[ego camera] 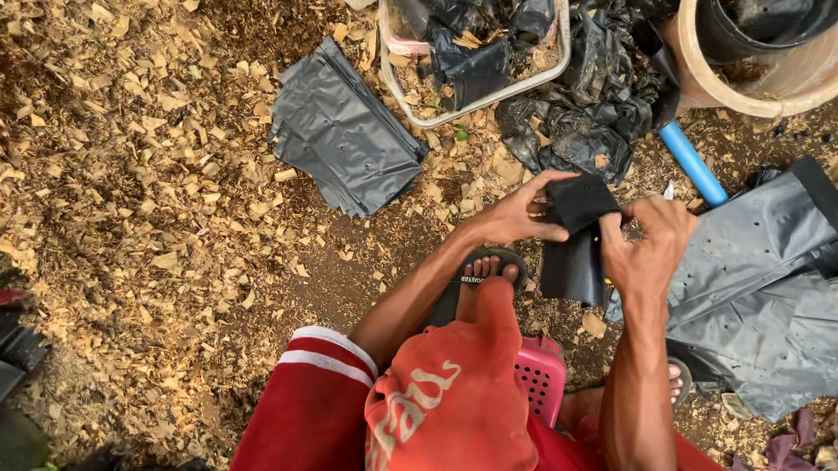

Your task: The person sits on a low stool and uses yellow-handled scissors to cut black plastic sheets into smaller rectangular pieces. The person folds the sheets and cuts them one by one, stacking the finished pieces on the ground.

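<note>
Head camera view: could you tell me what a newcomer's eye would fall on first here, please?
Both hands meet at centre right on a small black plastic bag, the left hand pinching its top, the right hand gripping its side. Flat black bags lie on the wood chips at upper centre, and a white basket of crumpled bags sits above.

A small black plastic bag [575,241] — soft, matte, creased — hangs upright between the left hand [517,216] and the right hand [646,248], its top edge pinched by both, its lower part dangling free above the chip-strewn ground [160,208].
</note>
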